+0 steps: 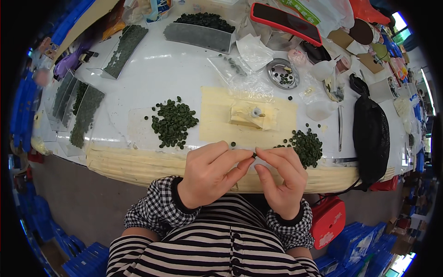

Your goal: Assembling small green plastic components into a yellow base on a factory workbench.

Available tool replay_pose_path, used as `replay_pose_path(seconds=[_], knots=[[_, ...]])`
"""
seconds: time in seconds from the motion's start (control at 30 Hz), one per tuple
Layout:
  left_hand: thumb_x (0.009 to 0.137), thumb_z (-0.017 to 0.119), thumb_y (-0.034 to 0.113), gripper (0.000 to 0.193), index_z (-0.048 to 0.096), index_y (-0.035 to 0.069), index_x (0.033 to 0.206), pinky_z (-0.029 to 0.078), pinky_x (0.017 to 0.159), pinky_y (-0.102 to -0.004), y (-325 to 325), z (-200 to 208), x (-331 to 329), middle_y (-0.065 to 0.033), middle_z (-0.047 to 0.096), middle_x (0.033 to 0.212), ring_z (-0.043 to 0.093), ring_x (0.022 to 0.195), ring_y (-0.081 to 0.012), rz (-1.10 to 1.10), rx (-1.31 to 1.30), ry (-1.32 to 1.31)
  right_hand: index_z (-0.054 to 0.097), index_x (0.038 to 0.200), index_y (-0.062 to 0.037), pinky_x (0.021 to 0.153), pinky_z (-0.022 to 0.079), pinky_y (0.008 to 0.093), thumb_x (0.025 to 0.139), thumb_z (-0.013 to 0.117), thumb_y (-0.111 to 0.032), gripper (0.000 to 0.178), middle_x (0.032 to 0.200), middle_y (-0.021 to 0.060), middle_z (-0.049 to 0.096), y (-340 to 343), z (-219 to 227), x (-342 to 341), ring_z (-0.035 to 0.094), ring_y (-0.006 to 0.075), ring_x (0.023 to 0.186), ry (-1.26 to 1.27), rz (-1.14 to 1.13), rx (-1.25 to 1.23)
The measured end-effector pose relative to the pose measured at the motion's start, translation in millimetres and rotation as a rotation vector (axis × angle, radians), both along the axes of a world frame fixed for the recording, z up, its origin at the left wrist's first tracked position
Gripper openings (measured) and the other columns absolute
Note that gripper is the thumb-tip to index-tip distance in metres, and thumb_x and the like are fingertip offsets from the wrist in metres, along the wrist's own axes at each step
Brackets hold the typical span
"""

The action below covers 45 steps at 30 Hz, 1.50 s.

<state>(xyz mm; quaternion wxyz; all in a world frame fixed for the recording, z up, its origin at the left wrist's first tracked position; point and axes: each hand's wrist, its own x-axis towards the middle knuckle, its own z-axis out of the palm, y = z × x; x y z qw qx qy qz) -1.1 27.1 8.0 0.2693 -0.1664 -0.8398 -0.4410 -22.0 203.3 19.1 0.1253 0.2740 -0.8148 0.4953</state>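
Observation:
My left hand [207, 173] pinches a small dark green round piece [254, 155] between thumb and index finger, just over the table's padded front edge. Against that piece rests the index fingertip of my right hand [282, 177], whose thumb stands apart below. A pile of similar dark green pieces [173, 123] lies beyond my left hand. Close to my right hand is a second pile [306, 148]. Between the piles, a cream block [244, 116] with a small metal fitting on top sits on a yellow sheet [213, 106]. One loose round piece [233, 144] lies near my fingertips.
Clear trays of green pieces [198, 37] stand at the back and left. A red-cased phone [286, 22] lies at the back right, above a round metal dish [282, 73]. Tweezers [340, 128] and a black mesh pouch [370, 138] are on the right.

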Motion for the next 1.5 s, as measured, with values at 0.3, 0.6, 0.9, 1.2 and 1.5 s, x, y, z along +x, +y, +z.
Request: replay_pose_path(seconds=[0.3, 0.6, 0.9, 1.2, 1.5], knots=[[0.071, 0.079, -0.001, 0.033, 0.072, 0.005, 0.102, 0.035, 0.042, -0.0278, -1.4, 1.2, 3.5, -0.0022, 0.047, 0.060, 0.045, 0.046, -0.0132, 0.022, 0.004, 0.053, 0.069, 0.113, -0.0009, 0.070, 0.047, 0.0313, 0.076, 0.070, 0.005, 0.037, 0.089, 0.0094, 0.066, -0.3, -0.7, 4.5, 0.060, 0.0235, 0.079, 0.051, 0.066, -0.011], [0.066, 0.080, 0.000, 0.027, 0.072, 0.007, 0.091, 0.033, 0.040, -0.0272, -3.6, 3.6, 5.4, -0.0015, 0.047, 0.057, 0.044, 0.043, -0.0139, 0.041, 0.041, 0.099, 0.068, 0.116, -0.0004, 0.074, 0.047, 0.0302, 0.078, 0.069, 0.005, 0.039, 0.089, 0.0082, 0.066, 15.6, 2.1, 6.0, 0.059, 0.0210, 0.081, 0.025, -0.057, -0.045], [0.063, 0.079, -0.001, 0.030, 0.071, 0.007, 0.091, 0.033, 0.039, -0.0271, -8.5, -1.2, 5.9, 0.0000, 0.046, 0.056, 0.044, 0.043, -0.0136, -0.025, 0.065, 0.144, 0.069, 0.114, -0.0001, 0.074, 0.047, 0.0301, 0.078, 0.069, 0.005, 0.036, 0.087, 0.0084, 0.066, 16.2, 0.0, 4.1, 0.059, 0.0211, 0.080, 0.018, -0.065, -0.043], [0.063, 0.077, -0.002, 0.029, 0.071, 0.008, 0.090, 0.033, 0.040, -0.0271, -9.6, -1.0, 7.1, -0.0002, 0.046, 0.056, 0.044, 0.042, -0.0137, -0.014, 0.086, 0.123, 0.069, 0.113, 0.0003, 0.073, 0.046, 0.0302, 0.078, 0.068, 0.005, 0.035, 0.087, 0.0083, 0.066, 15.5, -1.3, 1.9, 0.059, 0.0208, 0.079, 0.020, -0.068, -0.038], [0.067, 0.078, -0.002, 0.030, 0.072, 0.007, 0.094, 0.032, 0.040, -0.0263, -12.9, 4.2, 7.7, -0.0003, 0.047, 0.056, 0.044, 0.043, -0.0124, -0.026, 0.106, 0.060, 0.069, 0.113, 0.0004, 0.073, 0.046, 0.0299, 0.078, 0.068, 0.005, 0.035, 0.087, 0.0083, 0.066, 14.7, -1.2, 2.1, 0.059, 0.0207, 0.079, 0.010, -0.071, -0.046]])
